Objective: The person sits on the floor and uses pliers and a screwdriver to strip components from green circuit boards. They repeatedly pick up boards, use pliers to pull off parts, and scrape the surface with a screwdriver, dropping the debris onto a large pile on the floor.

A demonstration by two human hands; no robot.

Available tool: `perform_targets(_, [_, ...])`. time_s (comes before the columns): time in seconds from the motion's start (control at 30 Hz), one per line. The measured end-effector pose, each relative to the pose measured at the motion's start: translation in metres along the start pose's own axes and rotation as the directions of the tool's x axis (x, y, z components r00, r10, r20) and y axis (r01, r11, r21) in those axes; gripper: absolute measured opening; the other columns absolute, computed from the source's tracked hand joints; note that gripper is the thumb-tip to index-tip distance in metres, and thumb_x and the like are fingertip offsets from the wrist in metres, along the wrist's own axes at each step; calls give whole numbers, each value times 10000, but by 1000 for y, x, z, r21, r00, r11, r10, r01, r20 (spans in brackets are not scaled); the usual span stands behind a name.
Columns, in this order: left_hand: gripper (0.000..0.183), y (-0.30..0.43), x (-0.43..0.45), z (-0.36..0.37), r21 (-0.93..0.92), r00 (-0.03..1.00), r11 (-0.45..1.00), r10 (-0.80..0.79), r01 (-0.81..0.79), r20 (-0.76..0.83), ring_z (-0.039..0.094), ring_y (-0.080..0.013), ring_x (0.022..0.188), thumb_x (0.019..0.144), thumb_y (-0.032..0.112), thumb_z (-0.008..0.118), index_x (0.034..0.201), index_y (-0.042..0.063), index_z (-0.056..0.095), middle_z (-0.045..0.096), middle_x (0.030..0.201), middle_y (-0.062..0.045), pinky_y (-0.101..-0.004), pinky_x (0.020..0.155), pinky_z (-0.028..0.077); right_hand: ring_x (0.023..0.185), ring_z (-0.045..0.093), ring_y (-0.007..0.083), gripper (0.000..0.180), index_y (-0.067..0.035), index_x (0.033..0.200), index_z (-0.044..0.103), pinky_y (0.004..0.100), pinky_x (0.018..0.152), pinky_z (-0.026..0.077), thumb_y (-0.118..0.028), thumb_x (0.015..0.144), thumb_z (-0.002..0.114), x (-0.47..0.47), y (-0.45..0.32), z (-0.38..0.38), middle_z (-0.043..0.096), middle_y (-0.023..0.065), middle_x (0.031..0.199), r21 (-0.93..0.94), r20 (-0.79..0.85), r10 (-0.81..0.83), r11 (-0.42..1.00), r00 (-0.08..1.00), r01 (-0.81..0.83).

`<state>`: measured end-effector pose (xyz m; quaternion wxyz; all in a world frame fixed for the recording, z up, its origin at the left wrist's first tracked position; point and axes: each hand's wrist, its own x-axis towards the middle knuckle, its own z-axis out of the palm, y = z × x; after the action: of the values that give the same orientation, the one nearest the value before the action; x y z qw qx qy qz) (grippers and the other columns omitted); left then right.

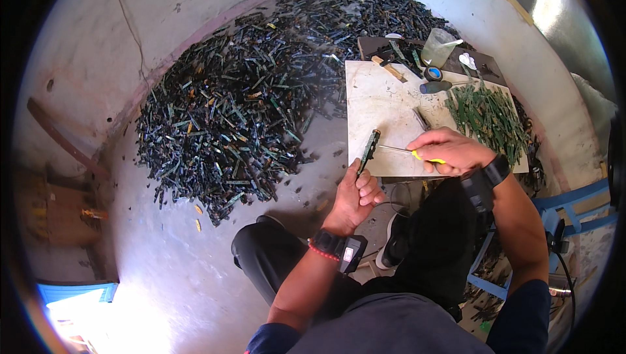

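Note:
My left hand (353, 200) grips the near end of a narrow circuit board strip (370, 147), which looks dark green and black and tilts up over the front left of the white board (361, 104). In my right hand (452, 151) is a screwdriver (396, 149) with a yellow handle. Its metal shaft points left, the tip close to the strip; whether they touch I cannot tell. Behind my right hand, a small dark metal piece (420, 118) lies on the white board. To the right rests a heap of green circuit board strips (489, 119).
A huge pile of dark strips (234, 109) covers the floor to the left and back. Behind the board's middle sit a second screwdriver (435, 87), a tape roll (433, 73), a wooden stick (390, 69) and a plastic cup (437, 48). A blue chair (577, 207) stands at right.

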<state>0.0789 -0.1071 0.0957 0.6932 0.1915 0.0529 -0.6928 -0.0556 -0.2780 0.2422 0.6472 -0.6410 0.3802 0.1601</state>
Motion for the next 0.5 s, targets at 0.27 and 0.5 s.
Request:
perform_targets(0.27, [524, -8, -3, 14, 156, 1000, 988, -21, 20, 4, 189, -117, 403, 998, 435, 270, 544, 173, 279, 232, 479, 39, -288, 516, 318, 711, 637, 305, 257, -31, 1055, 607, 380, 657, 486, -151, 829, 577, 41, 67, -31, 651, 182, 865, -619, -601, -584, 772, 546, 145])
perform_targets(0.5, [541, -18, -11, 16, 533, 988, 845, 115, -44, -101, 217, -124, 403, 983, 464, 299, 542, 156, 248, 232, 477, 23, -310, 498, 347, 739, 618, 366, 237, -126, 1026, 643, 445, 658, 482, -174, 816, 544, 54, 96, -28, 643, 177, 792, -648, -746, -606, 756, 276, -93])
